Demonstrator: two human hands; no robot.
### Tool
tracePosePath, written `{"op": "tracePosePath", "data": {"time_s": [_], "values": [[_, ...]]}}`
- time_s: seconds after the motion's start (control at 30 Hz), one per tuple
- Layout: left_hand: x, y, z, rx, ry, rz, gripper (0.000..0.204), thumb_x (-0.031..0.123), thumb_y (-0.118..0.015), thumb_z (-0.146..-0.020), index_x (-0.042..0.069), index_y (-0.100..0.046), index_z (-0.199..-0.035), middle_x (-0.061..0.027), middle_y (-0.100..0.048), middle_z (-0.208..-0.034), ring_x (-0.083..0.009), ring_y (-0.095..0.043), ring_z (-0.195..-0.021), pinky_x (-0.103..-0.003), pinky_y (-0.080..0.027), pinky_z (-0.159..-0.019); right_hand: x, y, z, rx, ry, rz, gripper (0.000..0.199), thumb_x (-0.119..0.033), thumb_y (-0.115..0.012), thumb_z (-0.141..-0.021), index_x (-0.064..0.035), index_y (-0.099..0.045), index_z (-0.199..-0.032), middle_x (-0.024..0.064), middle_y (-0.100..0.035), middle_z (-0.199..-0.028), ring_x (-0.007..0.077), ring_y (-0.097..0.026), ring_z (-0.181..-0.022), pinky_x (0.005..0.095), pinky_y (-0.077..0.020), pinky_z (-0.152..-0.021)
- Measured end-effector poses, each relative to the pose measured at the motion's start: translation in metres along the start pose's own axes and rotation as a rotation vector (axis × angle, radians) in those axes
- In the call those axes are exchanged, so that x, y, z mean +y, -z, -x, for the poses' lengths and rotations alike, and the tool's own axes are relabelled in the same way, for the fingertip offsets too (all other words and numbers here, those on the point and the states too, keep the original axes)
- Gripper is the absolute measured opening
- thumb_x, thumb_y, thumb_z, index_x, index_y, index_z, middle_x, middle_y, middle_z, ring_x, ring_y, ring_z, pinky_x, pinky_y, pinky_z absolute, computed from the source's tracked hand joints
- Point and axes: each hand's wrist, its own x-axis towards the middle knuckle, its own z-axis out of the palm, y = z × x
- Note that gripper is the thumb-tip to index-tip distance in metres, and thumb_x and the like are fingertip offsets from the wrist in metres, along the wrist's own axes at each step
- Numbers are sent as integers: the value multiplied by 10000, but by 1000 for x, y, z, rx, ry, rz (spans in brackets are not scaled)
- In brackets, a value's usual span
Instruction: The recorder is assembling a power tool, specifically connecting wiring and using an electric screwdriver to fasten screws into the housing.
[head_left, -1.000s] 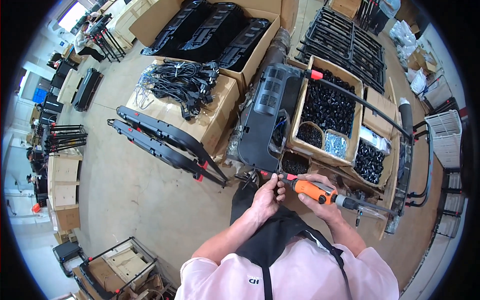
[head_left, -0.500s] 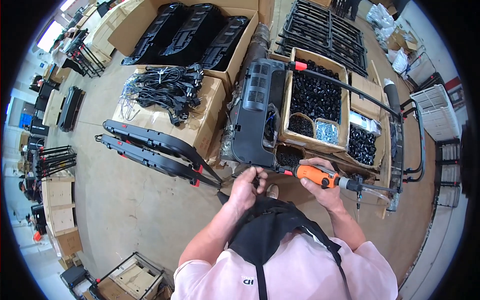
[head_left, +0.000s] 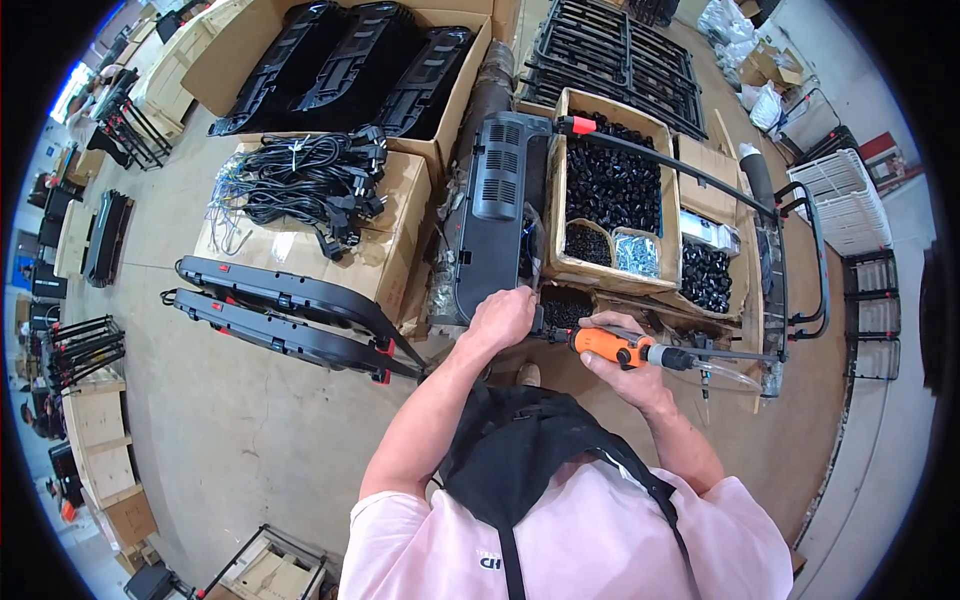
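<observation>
My left hand (head_left: 500,318) rests on the near end of a long dark grey plastic housing (head_left: 492,215) that stands among the boxes in front of me. My right hand (head_left: 628,368) is closed around an orange and black power screwdriver (head_left: 625,350), held level with its tip pointing left toward the housing's near end, right beside my left hand. The tip itself is hidden between the two hands. Just beyond the hands, an open cardboard box (head_left: 580,268) holds several heaps of small black parts and a bag of silvery screws (head_left: 636,253).
Left of the housing a carton carries a bundle of black power cables (head_left: 305,185). Two long black rails (head_left: 290,310) lie on the concrete floor at my left. Black metal grilles (head_left: 610,55) lie at the back, and a black tube frame (head_left: 790,260) runs along the right.
My view has moved in closer over the boxes. My left hand went up from my front onto the housing's near end, and the screwdriver has swung in beside it.
</observation>
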Motion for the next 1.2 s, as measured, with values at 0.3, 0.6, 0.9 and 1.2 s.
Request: {"op": "tracePosePath", "data": {"time_s": [0.3, 0.6, 0.9, 1.2], "values": [[-1, 11, 4, -68, 3, -21, 337, 276, -500, -1040, 44, -717, -1154, -261, -730, -1089, -447, -686, -1065, -552, -527, -939, -11, -11, -6, -30, -7, 162, 454, -92, -836, -822, -81, -689, -1251, 68, -724, -1220, 203, -683, -1125, 365, -529, -1029], [-3, 11, 3, -79, 2, -11, 342, 268, -495, -1043, 40, -722, -1160, -255, -737, -1076, -443, -691, -1053, -536, -533, -936, -13, -16, -16, -93, -19, 224, 469, -129, -828, -837, -93, -666, -1275, 78, -727, -1162, 210, -703, -1050, 358, -548, -972], [-26, -1, 25, -82, 225, 1205, 318, 332, -517, -1121, 61, -683, -1118, 40, -595, -748, -51, -477, -605, -223, -407, -557, -17, -23, -38, -272, 58, 414, 390, -148, -814, -840, -67, -690, -1201, 99, -753, -1047, 238, -737, -927, 349, -586, -851], [-24, -38, 79, 185, 353, 1710, 254, 299, -644, -1068, 63, -711, -1135, 48, -631, -819, -46, -525, -654, -206, -398, -543, -25, -23, -44, -353, -25, 368, 407, -93, -821, -831, -46, -696, -1215, 84, -741, -1059, 175, -706, -944, 327, -568, -877]]}}
